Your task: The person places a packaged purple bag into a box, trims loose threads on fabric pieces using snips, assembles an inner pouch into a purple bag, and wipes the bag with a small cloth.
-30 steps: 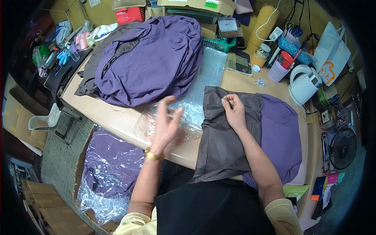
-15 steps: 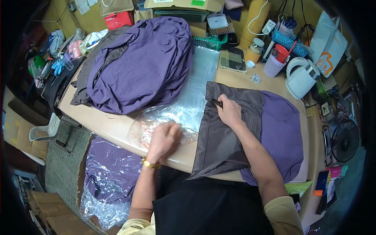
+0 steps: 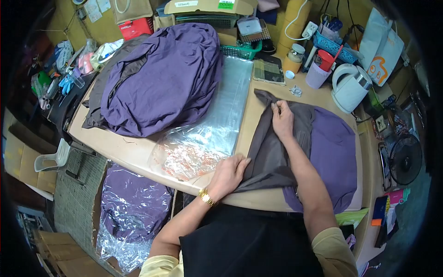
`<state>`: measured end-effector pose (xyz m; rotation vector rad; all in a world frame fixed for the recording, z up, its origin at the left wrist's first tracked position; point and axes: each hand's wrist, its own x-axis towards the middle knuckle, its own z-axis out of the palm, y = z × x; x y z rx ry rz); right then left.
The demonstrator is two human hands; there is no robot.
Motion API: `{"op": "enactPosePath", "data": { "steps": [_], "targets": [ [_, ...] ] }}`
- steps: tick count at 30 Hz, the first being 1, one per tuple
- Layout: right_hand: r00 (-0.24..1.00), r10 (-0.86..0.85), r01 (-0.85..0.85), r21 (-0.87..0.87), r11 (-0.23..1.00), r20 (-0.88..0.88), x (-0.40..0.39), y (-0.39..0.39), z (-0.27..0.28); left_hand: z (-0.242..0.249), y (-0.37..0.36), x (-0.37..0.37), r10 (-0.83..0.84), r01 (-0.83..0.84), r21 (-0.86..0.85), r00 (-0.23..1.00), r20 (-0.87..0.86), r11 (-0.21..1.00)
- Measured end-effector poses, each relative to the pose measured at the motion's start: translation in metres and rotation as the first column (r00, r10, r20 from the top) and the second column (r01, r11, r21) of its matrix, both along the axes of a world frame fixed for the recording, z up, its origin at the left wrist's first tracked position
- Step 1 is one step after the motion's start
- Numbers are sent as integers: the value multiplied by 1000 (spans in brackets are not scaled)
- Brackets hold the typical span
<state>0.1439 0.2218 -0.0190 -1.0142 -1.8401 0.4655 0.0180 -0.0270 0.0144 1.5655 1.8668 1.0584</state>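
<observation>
A folded fabric piece, dark grey (image 3: 272,157) on its left part and purple (image 3: 334,152) on its right, lies on the table in front of me. My left hand (image 3: 228,174) pinches its grey edge near the table's front. Farther back, my right hand (image 3: 282,119) has its fingers closed on the upper grey edge, which is bunched and lifted there. Whether this piece is a garment or a cover cannot be told. Clear plastic bags (image 3: 221,124) lie flat just left of it. A larger purple and grey fabric heap (image 3: 161,83) rests behind them on the left.
Below the table's left front, a purple bundle in clear plastic (image 3: 131,203) sits in a carton. An electric kettle (image 3: 351,90), a lilac cup (image 3: 317,76), a jar (image 3: 295,55) and a dark notebook (image 3: 269,70) stand or lie along the back right. A white chair (image 3: 53,156) is at left.
My left hand has moved right from over the plastic bags onto the grey edge. That edge is now folded rightward under my right hand. A black object seen in my right hand no longer shows.
</observation>
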Motion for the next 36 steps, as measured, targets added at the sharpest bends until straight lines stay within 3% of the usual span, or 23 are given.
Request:
{"op": "enactPosePath", "data": {
  "steps": [1,3,5,7,8,9,11,13,15,17,19,21,23,25,27,29,30,31,33,35,36],
  "targets": [
    [999,-28,28,13,1000,24,5,14,-6,-3,-11,-1,-10,10,-8,1000,-2,1000],
    [999,-7,14,-176,984,38,12,32,4,-8,-30,-6,-40,35,44,991,128,998],
    [1000,25,-25,-144,989,-2,9,49,0,-2,-37,-11,-45,38,52,990,137,998],
    [979,182,-201,-266,943,-94,7,60,-1,18,-40,-18,66,-61,-84,996,67,995],
    [963,266,-210,-482,851,49,9,42,35,26,-37,-23,98,-94,-152,995,17,984],
    [964,261,-208,-481,852,46,9,29,48,28,-32,-24,94,-91,-152,996,13,984],
    [877,346,-286,-215,934,335,13,-1,62,24,-22,-24,135,-133,-30,987,92,991],
    [801,319,-277,-159,948,507,17,-54,90,8,-8,-19,69,-66,-45,994,85,997],
    [749,382,-308,-227,924,541,26,-93,93,-2,6,-4,39,-43,76,998,48,996],
    [755,450,-281,-385,879,477,32,-117,74,3,13,5,38,-37,-21,998,45,999],
    [772,441,-239,-434,869,458,31,-130,63,5,13,11,-48,49,-101,999,8,994],
    [891,263,-222,-150,963,370,30,-125,28,0,2,10,-63,62,-52,998,-20,997],
    [907,213,-200,-73,977,363,30,-109,7,6,-13,0,-162,236,-209,933,320,949],
    [911,146,-188,73,979,384,29,-92,-5,-7,-27,-12,-220,289,-180,920,324,940],
    [921,165,-185,22,983,352,29,-91,-3,-4,-38,-22,-53,253,-293,832,552,922],
    [972,144,-152,29,988,187,28,-93,1,-1,-42,-26,-83,274,-296,846,526,915],
    [971,145,-153,29,988,189,29,-100,10,-5,-43,-23,-38,198,-227,826,563,954],
    [973,178,-181,4,984,145,32,-111,21,-7,-43,-21,3,115,-157,800,600,981],
    [970,218,-218,-17,976,103,37,-135,48,3,-41,-18,35,99,-193,807,589,976],
    [846,508,-476,-198,857,161,42,-159,64,3,-40,-19,75,77,-235,813,577,969],
    [843,513,-481,-201,853,159,44,-167,61,-3,-41,-22,39,113,-231,822,568,966]
  ]
}}
